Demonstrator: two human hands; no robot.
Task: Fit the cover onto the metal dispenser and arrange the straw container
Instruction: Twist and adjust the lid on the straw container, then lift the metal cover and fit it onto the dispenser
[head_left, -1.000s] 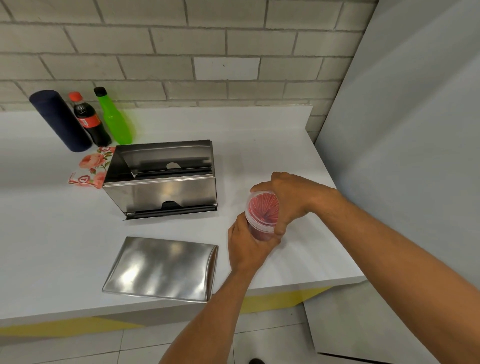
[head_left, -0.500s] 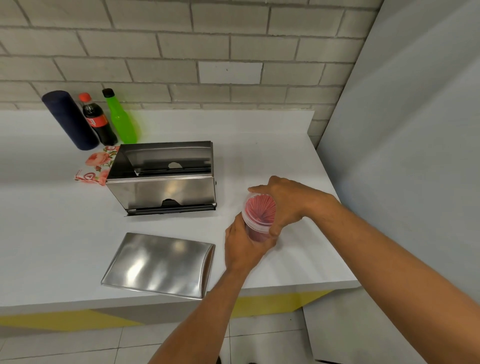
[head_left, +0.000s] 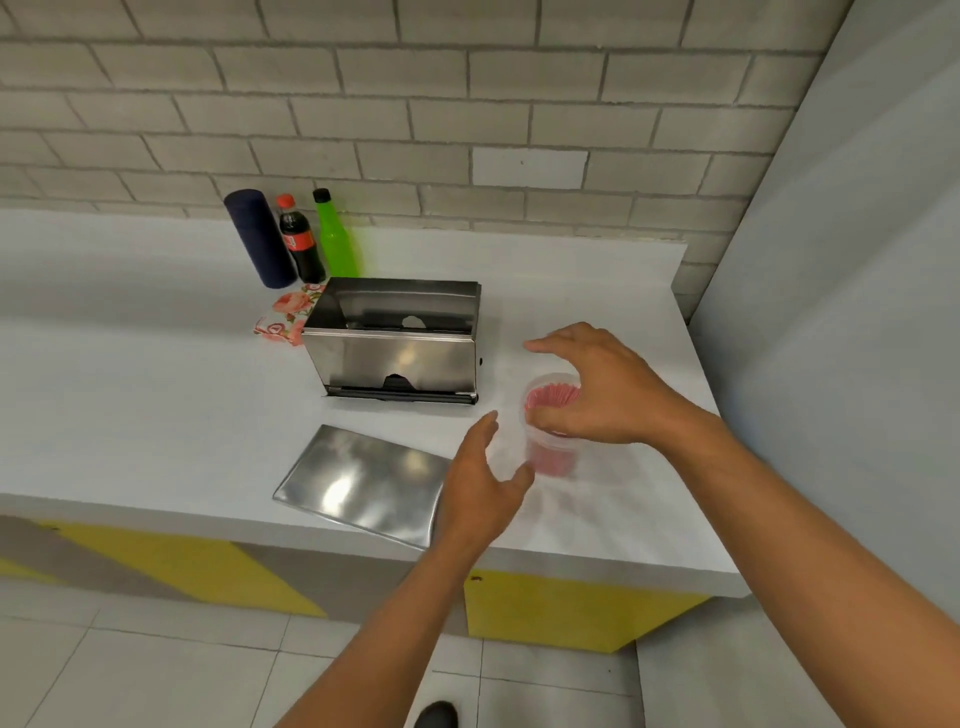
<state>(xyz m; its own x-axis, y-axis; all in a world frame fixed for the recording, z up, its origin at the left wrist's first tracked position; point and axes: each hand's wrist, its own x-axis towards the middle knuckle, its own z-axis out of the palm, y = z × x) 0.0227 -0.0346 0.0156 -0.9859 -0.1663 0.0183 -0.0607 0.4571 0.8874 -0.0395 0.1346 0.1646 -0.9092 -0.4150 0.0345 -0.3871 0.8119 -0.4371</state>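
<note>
A clear plastic straw container (head_left: 550, 431) full of pink-red straws stands upright on a white counter (head_left: 156, 395), near its right end. The right hand (head_left: 597, 387) arches over its rim, fingers spread and curled, hiding part of the opening; whether the thumb touches the rim is hard to tell. The left hand (head_left: 483, 486) hovers just left of the container, fingers loosely apart, gripping nothing, and blurred. Left of it a flat shiny metal cover (head_left: 358, 483) lies near the counter's front edge, its right corner hidden by the left hand. Behind stands the open metal dispenser (head_left: 395, 358). Further back: a floral packet (head_left: 283, 317), partly hidden, a dark cylinder (head_left: 257, 236), a cola bottle (head_left: 298, 239), a green bottle (head_left: 335, 236)
</note>
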